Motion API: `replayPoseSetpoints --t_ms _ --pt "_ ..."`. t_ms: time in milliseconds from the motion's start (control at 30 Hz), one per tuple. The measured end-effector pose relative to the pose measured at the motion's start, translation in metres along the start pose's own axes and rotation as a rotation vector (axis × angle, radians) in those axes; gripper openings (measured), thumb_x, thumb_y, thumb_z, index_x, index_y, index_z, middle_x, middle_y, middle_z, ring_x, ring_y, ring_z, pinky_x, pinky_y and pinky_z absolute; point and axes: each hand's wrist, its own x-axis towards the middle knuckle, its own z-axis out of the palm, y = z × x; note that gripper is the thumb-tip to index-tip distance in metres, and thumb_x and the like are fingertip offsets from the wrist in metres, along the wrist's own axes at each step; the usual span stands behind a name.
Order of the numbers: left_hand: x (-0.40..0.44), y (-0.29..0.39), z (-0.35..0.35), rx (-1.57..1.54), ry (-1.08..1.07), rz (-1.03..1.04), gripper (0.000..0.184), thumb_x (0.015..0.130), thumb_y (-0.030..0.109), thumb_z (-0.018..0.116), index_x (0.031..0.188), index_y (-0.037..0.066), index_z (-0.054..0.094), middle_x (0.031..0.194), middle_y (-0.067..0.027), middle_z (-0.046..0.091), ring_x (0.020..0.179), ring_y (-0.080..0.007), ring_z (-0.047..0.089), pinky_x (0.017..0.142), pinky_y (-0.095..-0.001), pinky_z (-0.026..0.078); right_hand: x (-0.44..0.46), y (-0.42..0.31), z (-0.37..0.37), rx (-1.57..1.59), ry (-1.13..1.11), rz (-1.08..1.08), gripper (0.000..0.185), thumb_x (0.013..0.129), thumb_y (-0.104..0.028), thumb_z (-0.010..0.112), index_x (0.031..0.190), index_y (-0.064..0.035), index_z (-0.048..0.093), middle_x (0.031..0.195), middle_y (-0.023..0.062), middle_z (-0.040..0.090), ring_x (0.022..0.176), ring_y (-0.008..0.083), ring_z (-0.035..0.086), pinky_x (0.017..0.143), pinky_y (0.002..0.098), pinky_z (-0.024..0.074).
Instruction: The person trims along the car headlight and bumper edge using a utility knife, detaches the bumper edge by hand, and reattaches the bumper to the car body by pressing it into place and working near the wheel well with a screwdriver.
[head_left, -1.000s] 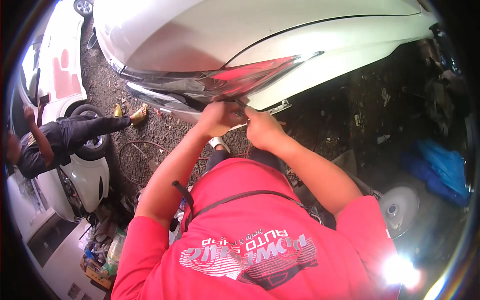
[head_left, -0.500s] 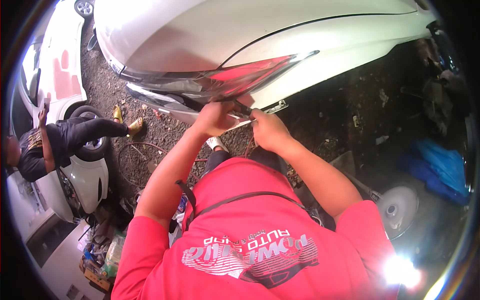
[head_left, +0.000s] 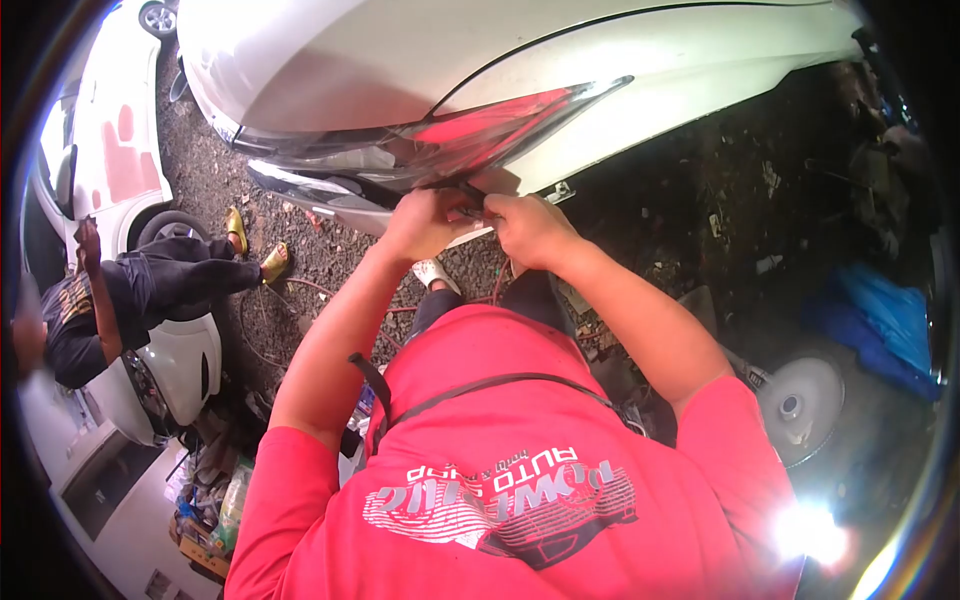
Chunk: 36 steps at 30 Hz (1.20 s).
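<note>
A white car's front corner fills the top of the head view, with its long headlight (head_left: 470,140) and, below it, the bumper (head_left: 340,212). My left hand (head_left: 428,222) is closed at the end of the bumper, just under the headlight, its fingers curled inward. Close beside it, my right hand (head_left: 535,228) is pinched, thumb and forefinger together. A small dark piece (head_left: 468,190) shows between the hands; what each one grips is mostly hidden by the fingers. Right of them, a pale bracket (head_left: 560,192) sticks out at the fender's lower edge.
Another person (head_left: 100,300) in dark clothes is at the left, by a second white car (head_left: 115,140) with reddish patches. A hose (head_left: 325,290) runs over the gravel. At the right are a round whitish disc (head_left: 800,405) and blue plastic sheeting (head_left: 885,320).
The car and my hands appear slightly higher in view. My right hand has shifted a little left, closer to my left hand. The other person's raised hand has moved slightly down.
</note>
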Motion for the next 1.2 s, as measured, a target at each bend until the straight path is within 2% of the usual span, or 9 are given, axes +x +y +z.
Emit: replayPoseSetpoints --t_ms 100,167,267,467,800,967,1067,1133,1200 --pt "-0.001 0.004 0.0 -0.017 -0.027 -0.089 0.031 0.084 0.021 0.085 0.111 0.008 0.081 0.11 -0.0123 0.079 0.096 -0.0325 0.076 0.085 -0.0406 0.058 0.004 -0.001 0.003 0.03 0.0 -0.04 0.02 0.099 -0.019 0.056 0.111 -0.0107 0.07 0.103 0.0225 0.075 0.099 0.0489 0.07 0.084 0.0573 0.0548" --pt "0.0 -0.001 0.002 -0.024 0.057 -0.004 0.034 0.082 0.032 0.082 0.113 0.017 0.082 0.103 -0.011 0.08 0.095 -0.0366 0.075 0.084 -0.0454 0.059 0.008 -0.006 0.002 0.078 -0.004 -0.036 0.019 0.099 -0.019 0.056 0.11 -0.0101 0.069 0.104 0.0223 0.075 0.1 0.0487 0.07 0.084 0.0569 0.0546" --pt "-0.002 0.002 0.001 -0.012 0.041 -0.033 0.032 0.083 0.022 0.085 0.112 0.01 0.082 0.108 -0.0124 0.079 0.096 -0.0329 0.076 0.084 -0.0414 0.058 0.003 0.005 0.001 0.009 -0.011 -0.062 0.018 0.1 -0.019 0.057 0.108 -0.0093 0.069 0.102 0.0215 0.075 0.098 0.0483 0.07 0.083 0.057 0.0545" --pt "-0.001 0.006 -0.001 0.033 -0.011 -0.082 0.03 0.084 0.02 0.083 0.112 0.011 0.082 0.111 -0.0121 0.079 0.099 -0.0323 0.075 0.086 -0.0411 0.058 0.004 0.017 0.009 0.011 0.005 -0.084 0.022 0.1 -0.019 0.054 0.112 -0.012 0.071 0.102 0.0207 0.076 0.098 0.0462 0.072 0.084 0.0573 0.0554" --pt "0.0 0.015 -0.002 0.047 0.028 -0.014 0.025 0.087 0.027 0.081 0.109 0.015 0.081 0.106 -0.0096 0.08 0.095 -0.0342 0.075 0.081 -0.0437 0.059 0.0 0.011 0.019 0.138 0.112 -0.087 0.019 0.1 -0.019 0.055 0.111 -0.0116 0.069 0.1 0.0203 0.077 0.096 0.0469 0.072 0.082 0.0588 0.0554" --pt "-0.009 0.021 -0.001 0.163 -0.025 -0.086 0.042 0.089 0.027 0.079 0.125 0.007 0.072 0.116 -0.0169 0.077 0.104 -0.0403 0.075 0.088 -0.0498 0.058 -0.016 0.032 0.006 0.125 -0.002 0.135 0.024 0.099 -0.021 0.06 0.116 -0.0078 0.07 0.106 0.0252 0.076 0.105 0.0471 0.071 0.09 0.0559 0.0558" --pt "-0.015 0.022 0.004 0.328 0.015 -0.028 0.048 0.089 0.03 0.08 0.128 0.004 0.069 0.12 -0.0213 0.076 0.105 -0.0439 0.074 0.092 -0.051 0.058 -0.057 0.075 0.022 0.137 0.169 0.259 0.029 0.097 -0.021 0.063 0.119 -0.0041 0.069 0.113 0.0279 0.074 0.109 0.0485 0.069 0.095 0.0532 0.0551" --pt "-0.013 0.022 0.001 0.3 -0.003 0.06 0.051 0.088 0.032 0.081 0.129 0.004 0.07 0.122 -0.0224 0.076 0.104 -0.0416 0.075 0.091 -0.0479 0.06 -0.092 0.103 0.047 0.174 0.216 0.384 0.028 0.098 -0.022 0.063 0.119 -0.0042 0.069 0.108 0.0255 0.075 0.103 0.0454 0.072 0.089 0.0508 0.0572" --pt "-0.012 0.025 -0.008 0.141 -0.12 -0.052 0.053 0.089 0.031 0.083 0.134 0.006 0.07 0.13 -0.0213 0.074 0.109 -0.0364 0.078 0.092 -0.045 0.061 -0.13 0.137 0.089 0.218 0.263 0.508 0.027 0.099 -0.022 0.064 0.119 -0.0042 0.07 0.104 0.023 0.077 0.097 0.0422 0.075 0.084 0.0485 0.0593"
